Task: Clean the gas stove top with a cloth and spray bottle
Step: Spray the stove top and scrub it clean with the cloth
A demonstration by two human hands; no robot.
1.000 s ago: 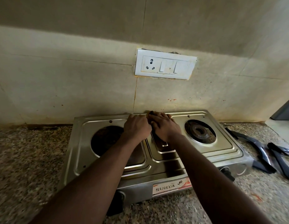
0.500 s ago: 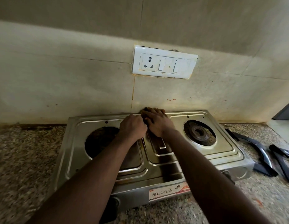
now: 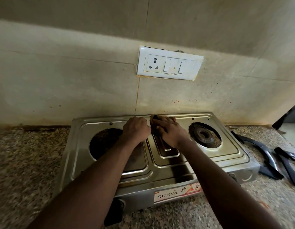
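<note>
At rear rim of gas stove top [image 3: 168, 169], pressing cloth [image 3: 153, 128] flat with right hand [image 3: 170, 133], fingers together; pinching its edge, probably, with curled left hand [image 3: 137, 129]. Nudged rearward since a second ago: centre strip nearly done, burner wells [image 3: 204, 135] pending.

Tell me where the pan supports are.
In the head view, the two black pan supports lie on the counter just right of the stove, near its front right corner.
</note>
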